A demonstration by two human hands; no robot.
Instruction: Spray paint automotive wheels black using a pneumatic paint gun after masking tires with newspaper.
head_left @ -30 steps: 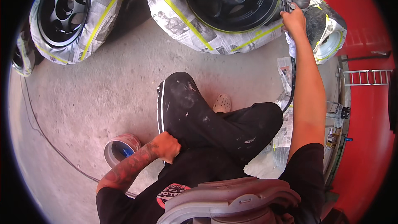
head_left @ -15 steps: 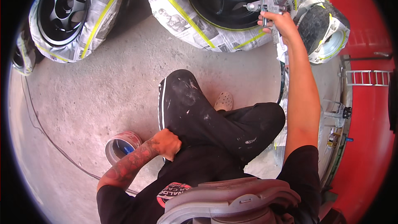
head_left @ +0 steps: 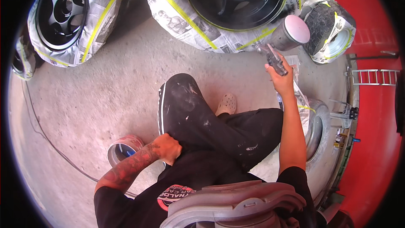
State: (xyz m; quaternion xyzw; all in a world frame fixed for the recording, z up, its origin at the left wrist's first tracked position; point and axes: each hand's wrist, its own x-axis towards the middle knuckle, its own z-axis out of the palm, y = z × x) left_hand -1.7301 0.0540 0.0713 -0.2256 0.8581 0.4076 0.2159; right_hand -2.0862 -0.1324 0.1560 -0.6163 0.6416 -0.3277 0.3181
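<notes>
My right hand [head_left: 282, 80] is wrapped round the handle of a metal spray gun [head_left: 274, 61]. Its grey cup [head_left: 283, 37], with a pale lid, tilts up and to the right. The gun is just in front of a large wheel whose tyre is wrapped in newspaper [head_left: 177, 21] and yellow tape; the spoked rim [head_left: 253, 10] looks black. A gap lies between gun and wheel. My left hand [head_left: 170, 148] is closed in a fist against my left thigh, its fingertips hidden underneath.
Another wrapped wheel [head_left: 67, 10] stands far left, and a partly wrapped tyre [head_left: 312, 27] far right. A bare tyre [head_left: 319, 128] lies beside my right forearm. Near my left forearm is a round tub [head_left: 117, 147]. A cable [head_left: 55, 145] crosses the concrete floor. Red panels [head_left: 375, 152] line the right.
My right hand has drawn the spray gun down and back from the rim and turned it, so the cup's lid now shows. My left hand stays on the thigh.
</notes>
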